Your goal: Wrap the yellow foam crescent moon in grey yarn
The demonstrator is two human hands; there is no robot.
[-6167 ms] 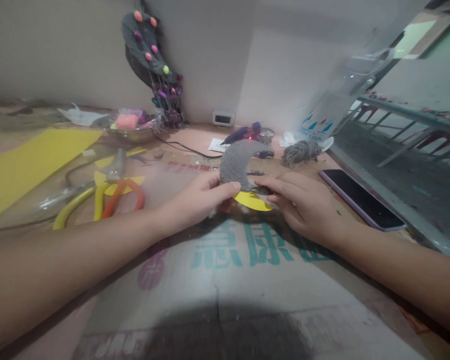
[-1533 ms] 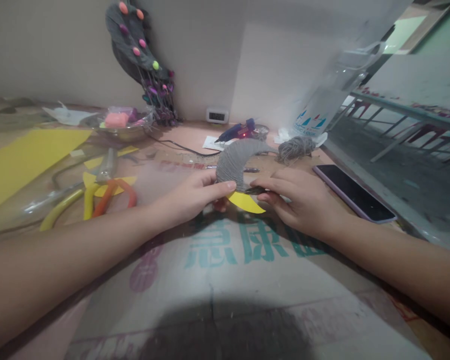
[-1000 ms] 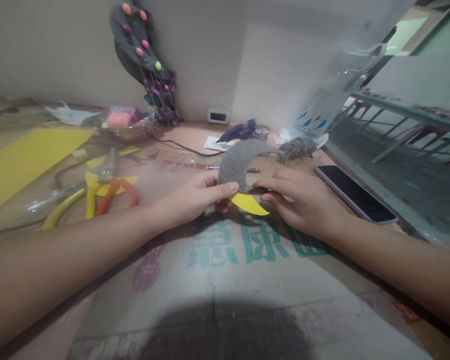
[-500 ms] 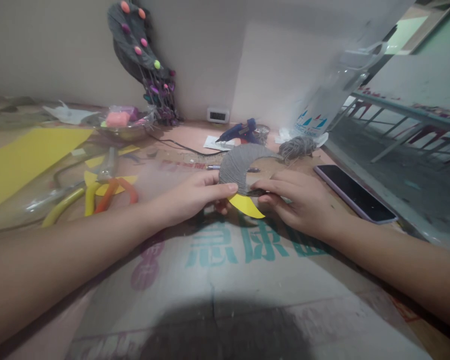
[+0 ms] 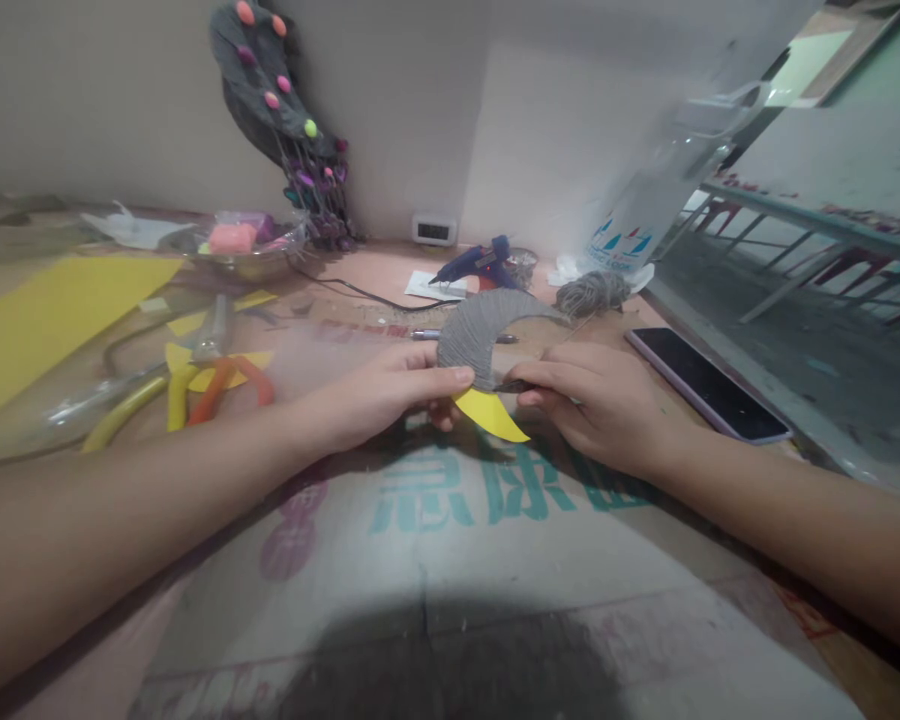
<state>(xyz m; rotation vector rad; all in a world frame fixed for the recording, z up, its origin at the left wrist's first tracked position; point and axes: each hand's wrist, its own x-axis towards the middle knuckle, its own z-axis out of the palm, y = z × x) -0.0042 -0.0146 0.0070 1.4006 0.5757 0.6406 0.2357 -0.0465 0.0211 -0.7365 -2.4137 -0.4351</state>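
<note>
A crescent moon cut-out point(image 5: 466, 335) is held up above the cardboard. Grey yarn covers its upper part in tight wraps, while the lower tip point(image 5: 493, 414) shows bare yellow. My left hand point(image 5: 394, 388) is closed on the crescent's left edge, thumb in front and fingers behind. To the right, my right hand point(image 5: 604, 395) pinches grey yarn point(image 5: 511, 385) close to the crescent's inner curve, where the wrapping ends. Behind that hand lies a bundle of grey yarn point(image 5: 592, 292).
Printed cardboard point(image 5: 450, 580) lies under my hands. Pliers point(image 5: 217, 370) and yellow sheet point(image 5: 67, 320) are left; a phone point(image 5: 709, 385) is right. Farther back are a pen point(image 5: 427, 335), blue glue gun point(image 5: 476, 262), small digital clock point(image 5: 434, 230), bowl point(image 5: 247, 260) and decorated grey moon point(image 5: 262, 90).
Both hands keep their hold in nearly the same place. The crescent's yellow tip has dipped very slightly, and the whole view has shifted a little.
</note>
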